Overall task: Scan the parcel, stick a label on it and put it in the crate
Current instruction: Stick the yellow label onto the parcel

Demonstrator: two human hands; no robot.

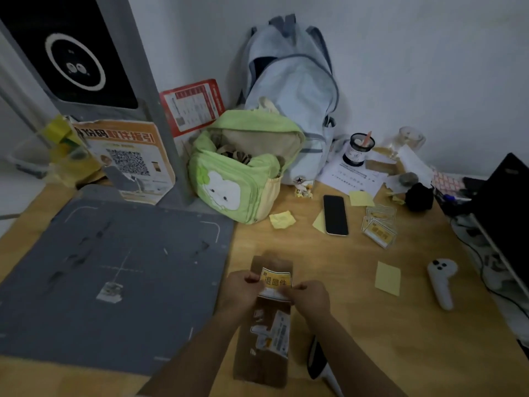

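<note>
— Head view: I've got the parcel point(264, 336) flat on the bench point(329, 253), just right of the grey scan mat point(114, 282). Its long axis runs away from me, near end at the lower edge of the picture, far end past my knuckles.

— And the label?

— Yellow label point(276, 279), held over the parcel's far half. Left hand point(242, 290) pinches its left edge, right hand point(307, 296) its right edge, fingers point(253, 279) closed narrow on the paper on both sides. So the label's long side lies across the parcel, at right angles to the parcel's length.

— Is it stuck down yet?

— I can't tell. A white strip shows under its lower edge, which may be backing paper; I'd judge it's not pressed on yet.

— Which hand presses?

— Both are equally near, one on each side of the parcel's centre line. The surface to hit lies straight below the fingers, so I'd lower, not shift sideways.

— Crate?

— Not in view. More labels point(379, 229) lie well apart, by the phone point(335, 214).
</note>
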